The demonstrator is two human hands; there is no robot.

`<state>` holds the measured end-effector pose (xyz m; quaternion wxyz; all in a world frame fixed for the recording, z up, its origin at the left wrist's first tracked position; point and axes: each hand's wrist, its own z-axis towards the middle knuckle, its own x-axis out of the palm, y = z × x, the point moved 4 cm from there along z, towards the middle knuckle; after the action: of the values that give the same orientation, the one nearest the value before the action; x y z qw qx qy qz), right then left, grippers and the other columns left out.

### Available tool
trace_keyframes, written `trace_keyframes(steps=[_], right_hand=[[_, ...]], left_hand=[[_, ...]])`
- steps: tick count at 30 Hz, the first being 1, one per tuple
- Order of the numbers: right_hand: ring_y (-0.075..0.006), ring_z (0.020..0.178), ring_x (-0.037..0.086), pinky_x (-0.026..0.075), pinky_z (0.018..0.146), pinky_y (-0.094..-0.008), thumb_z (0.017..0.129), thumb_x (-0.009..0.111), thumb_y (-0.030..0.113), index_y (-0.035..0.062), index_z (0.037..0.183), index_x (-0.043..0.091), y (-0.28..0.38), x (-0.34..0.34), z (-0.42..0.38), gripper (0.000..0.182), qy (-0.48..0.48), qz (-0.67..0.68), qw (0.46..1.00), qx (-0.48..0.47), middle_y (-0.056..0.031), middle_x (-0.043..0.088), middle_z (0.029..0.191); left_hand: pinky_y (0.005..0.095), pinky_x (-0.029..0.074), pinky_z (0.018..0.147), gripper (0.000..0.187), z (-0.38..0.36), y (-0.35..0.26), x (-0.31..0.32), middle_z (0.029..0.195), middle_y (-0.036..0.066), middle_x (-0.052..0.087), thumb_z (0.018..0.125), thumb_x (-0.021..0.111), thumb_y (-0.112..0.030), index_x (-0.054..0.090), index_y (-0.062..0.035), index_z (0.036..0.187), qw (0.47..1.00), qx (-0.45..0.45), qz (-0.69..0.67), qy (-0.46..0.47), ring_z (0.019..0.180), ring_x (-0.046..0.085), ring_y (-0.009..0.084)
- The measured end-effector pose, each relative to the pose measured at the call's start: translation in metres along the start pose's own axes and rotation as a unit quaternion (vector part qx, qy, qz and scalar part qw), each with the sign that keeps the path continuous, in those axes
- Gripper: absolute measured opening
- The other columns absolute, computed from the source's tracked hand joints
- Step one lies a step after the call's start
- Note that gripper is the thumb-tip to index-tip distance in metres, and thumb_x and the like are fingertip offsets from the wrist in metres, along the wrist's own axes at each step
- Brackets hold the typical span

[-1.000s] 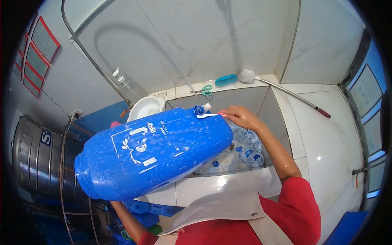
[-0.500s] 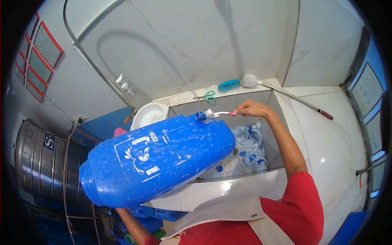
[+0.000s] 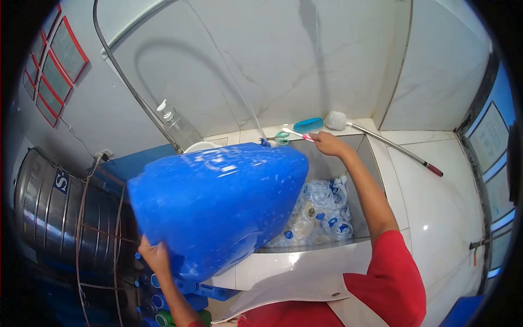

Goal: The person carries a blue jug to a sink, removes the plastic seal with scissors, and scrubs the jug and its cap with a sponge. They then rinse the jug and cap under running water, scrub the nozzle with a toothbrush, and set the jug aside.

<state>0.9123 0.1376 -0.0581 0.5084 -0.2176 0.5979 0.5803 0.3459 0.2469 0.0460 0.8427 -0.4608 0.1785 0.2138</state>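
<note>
A large wet blue container (image 3: 218,196) lies tilted across the left part of the sink, its white print now near the upper side. My left hand (image 3: 154,255) grips its lower left end. In my right hand (image 3: 329,144), above the sink's back edge, is a toothbrush (image 3: 298,134) with a white and pink handle, held between thumb and fingers and clear of the container. Clear plastic pieces with blue bits (image 3: 321,212) fill the sink basin (image 3: 368,169) to the right of the container.
Along the back ledge are green-handled scissors (image 3: 281,138), a blue brush (image 3: 308,124) and a long-handled round brush (image 3: 336,120). A pump bottle (image 3: 182,129) and a partly hidden white bowl (image 3: 201,146) are behind the container. A metal tank (image 3: 52,201) stands left; blue containers (image 3: 190,294) lie below.
The blue container has rolled, moving its print toward the back. My left hand has come into view at its lower end. The toothbrush has moved off the container's spout.
</note>
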Motion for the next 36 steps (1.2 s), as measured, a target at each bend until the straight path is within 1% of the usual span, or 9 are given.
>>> trace_keyframes(steps=[7, 9, 13, 15, 20, 22, 25, 28, 36], right_hand=[[-0.0342, 0.095, 0.056, 0.044, 0.083, -0.0396, 0.074, 0.052, 0.005, 0.0050, 0.102, 0.062, -0.006, 0.064, 0.124, 0.030, 0.050, 0.052, 0.997, -0.040, -0.0166, 0.062, 0.097], [-0.0349, 0.095, 0.056, 0.044, 0.085, -0.0401, 0.073, 0.052, 0.000, 0.0043, 0.105, 0.060, -0.018, 0.105, 0.151, 0.033, 0.048, -0.050, 0.984, -0.163, -0.0169, 0.062, 0.095], [-0.0324, 0.096, 0.056, 0.044, 0.083, -0.0402, 0.067, 0.053, -0.001, 0.0063, 0.093, 0.067, -0.015, 0.120, 0.159, 0.030, -0.154, -0.026, 0.980, -0.122, -0.0153, 0.063, 0.095], [-0.0346, 0.086, 0.059, 0.046, 0.081, -0.0407, 0.071, 0.050, 0.000, 0.0021, 0.093, 0.065, 0.023, 0.075, 0.154, 0.027, 0.064, 0.043, 0.990, -0.115, -0.0163, 0.064, 0.090], [-0.0229, 0.059, 0.060, 0.051, 0.055, -0.0326, 0.075, 0.049, 0.002, -0.0047, 0.080, 0.063, 0.113, 0.040, 0.108, 0.017, 0.209, 0.290, 0.934, 0.017, -0.0127, 0.063, 0.073], [-0.0204, 0.059, 0.061, 0.051, 0.053, -0.0300, 0.075, 0.049, 0.002, -0.0044, 0.078, 0.063, 0.119, 0.044, 0.095, 0.017, 0.231, 0.346, 0.906, 0.075, -0.0122, 0.063, 0.072], [-0.0193, 0.063, 0.064, 0.053, 0.057, -0.0280, 0.077, 0.049, 0.003, -0.0058, 0.079, 0.064, 0.123, 0.044, 0.093, 0.017, 0.259, 0.240, 0.936, 0.017, -0.0130, 0.063, 0.072], [-0.0199, 0.065, 0.064, 0.056, 0.060, -0.0299, 0.079, 0.048, 0.004, -0.0054, 0.079, 0.064, 0.120, 0.050, 0.083, 0.018, 0.279, 0.233, 0.922, 0.132, -0.0134, 0.063, 0.075], [-0.0205, 0.065, 0.062, 0.056, 0.060, -0.0287, 0.077, 0.049, 0.000, -0.0080, 0.077, 0.059, 0.135, 0.030, 0.088, 0.013, 0.211, 0.349, 0.895, 0.182, -0.0156, 0.061, 0.075]], left_hand=[[0.0355, 0.049, 0.063, 0.026, -0.013, -0.037, 0.133, 0.072, 0.017, 0.063, 0.063, 0.063, -0.006, 0.061, -0.0019, 0.088, 0.972, 0.031, 0.043, 0.227, 0.067, 0.064, 0.0285], [0.0382, 0.049, 0.064, 0.026, -0.018, -0.059, 0.170, 0.074, 0.020, 0.063, 0.066, 0.065, -0.011, 0.062, -0.0036, 0.090, 0.959, 0.013, 0.039, 0.281, 0.071, 0.063, 0.0357], [0.0414, 0.048, 0.066, 0.021, -0.031, -0.060, 0.237, 0.077, 0.021, 0.063, 0.074, 0.065, -0.018, 0.062, -0.0052, 0.090, 0.938, -0.004, 0.037, 0.346, 0.075, 0.061, 0.0390], [0.0419, 0.048, 0.067, 0.021, -0.040, -0.057, 0.262, 0.078, 0.021, 0.063, 0.074, 0.066, -0.018, 0.061, -0.0051, 0.090, 0.930, -0.015, 0.006, 0.368, 0.075, 0.061, 0.0392], [0.0400, 0.048, 0.054, 0.026, -0.062, -0.046, 0.305, 0.071, 0.017, 0.063, 0.076, 0.066, -0.018, 0.059, -0.0012, 0.095, 0.926, 0.062, -0.138, 0.347, 0.060, 0.062, 0.0325], [0.0337, 0.042, 0.038, 0.040, -0.059, -0.044, 0.308, 0.062, 0.011, 0.056, 0.080, 0.065, -0.019, 0.050, 0.0054, 0.108, 0.850, -0.226, -0.154, 0.451, 0.045, 0.055, 0.0197], [0.0278, 0.035, 0.031, 0.055, -0.064, -0.031, 0.317, 0.058, 0.006, 0.049, 0.082, 0.063, -0.020, 0.036, 0.0111, 0.119, 0.830, -0.317, -0.255, 0.381, 0.040, 0.046, 0.0120], [0.0276, 0.037, 0.033, 0.038, -0.062, -0.022, 0.315, 0.054, 0.003, 0.045, 0.083, 0.061, -0.017, 0.039, 0.0041, 0.106, 0.837, -0.355, -0.263, 0.324, 0.039, 0.045, 0.0122], [0.0301, 0.040, 0.039, 0.035, -0.029, -0.019, 0.319, 0.060, 0.007, 0.054, 0.081, 0.064, -0.022, 0.052, 0.0040, 0.102, 0.858, -0.134, -0.166, 0.468, 0.041, 0.049, 0.0143]])
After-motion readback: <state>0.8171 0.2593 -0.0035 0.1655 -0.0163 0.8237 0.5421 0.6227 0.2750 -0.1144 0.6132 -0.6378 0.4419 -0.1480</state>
